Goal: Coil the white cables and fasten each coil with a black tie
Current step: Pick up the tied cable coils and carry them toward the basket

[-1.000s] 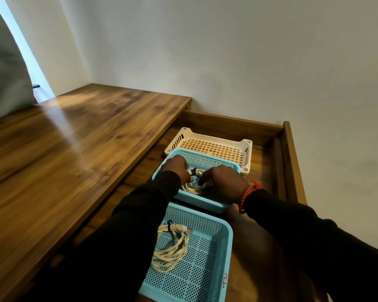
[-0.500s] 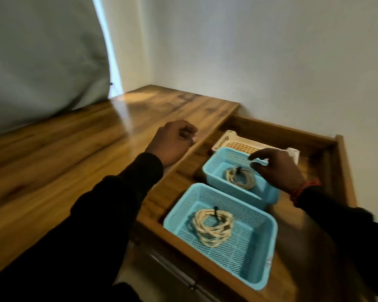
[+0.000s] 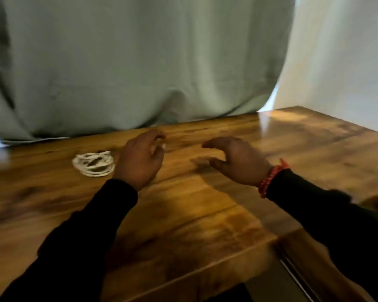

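Note:
A loosely bundled white cable point(image 3: 94, 163) lies on the wooden tabletop point(image 3: 194, 205) at the left. My left hand point(image 3: 141, 161) hovers just to the right of it, fingers loosely curled and holding nothing. Further right, my right hand point(image 3: 236, 161) is over the table, palm down, fingers spread, empty; a red bracelet is on its wrist. The frame is motion-blurred. No black tie is visible.
A grey-green curtain point(image 3: 140, 62) hangs down to the back edge of the table. A white wall point(image 3: 347, 62) stands at the right. The table's right edge drops to a lower shelf point(image 3: 314, 269) at the bottom right.
The view has swung left, away from the blue baskets with tied coils. Both hands left the far basket and now hover over the tabletop near a loose white cable.

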